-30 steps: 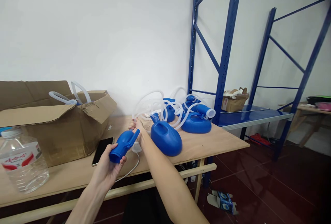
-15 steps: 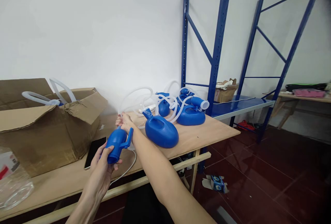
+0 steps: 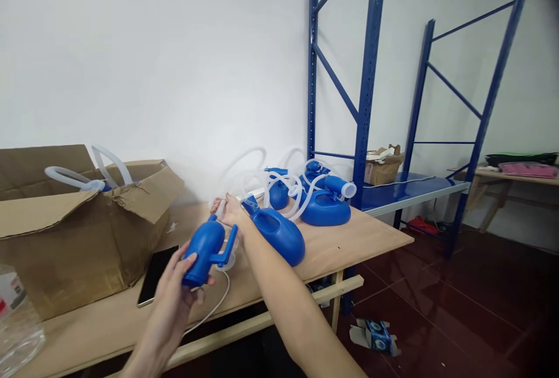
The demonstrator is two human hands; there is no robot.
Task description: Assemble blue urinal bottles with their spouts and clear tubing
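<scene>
A blue plastic funnel-shaped part point(image 3: 205, 247) with a side handle is tilted above the table, and my left hand point(image 3: 186, 273) is wrapped round its lower body. My right hand point(image 3: 227, 210) pinches the clear tube point(image 3: 221, 209) at the narrow top end of that part. Just right of my right hand, a blue bottle point(image 3: 282, 235) with a handle lies on the wooden table point(image 3: 371, 238). Behind it stand another blue bottle point(image 3: 325, 209) and a smaller-looking blue one point(image 3: 278, 194), with clear tubes looped over them.
An open cardboard box point(image 3: 82, 250) with tubes sticking out stands at left. Beside it lie a dark tablet point(image 3: 157, 273) and a clear plastic bottle point(image 3: 20, 325). A white cable point(image 3: 218, 302) crosses the table edge. Blue shelving point(image 3: 367, 92) rises at right.
The view has tilted up slightly, so the scene sits lower. Both hands have moved a little right with the blue part, and the tube end at its top now shows more clearly.
</scene>
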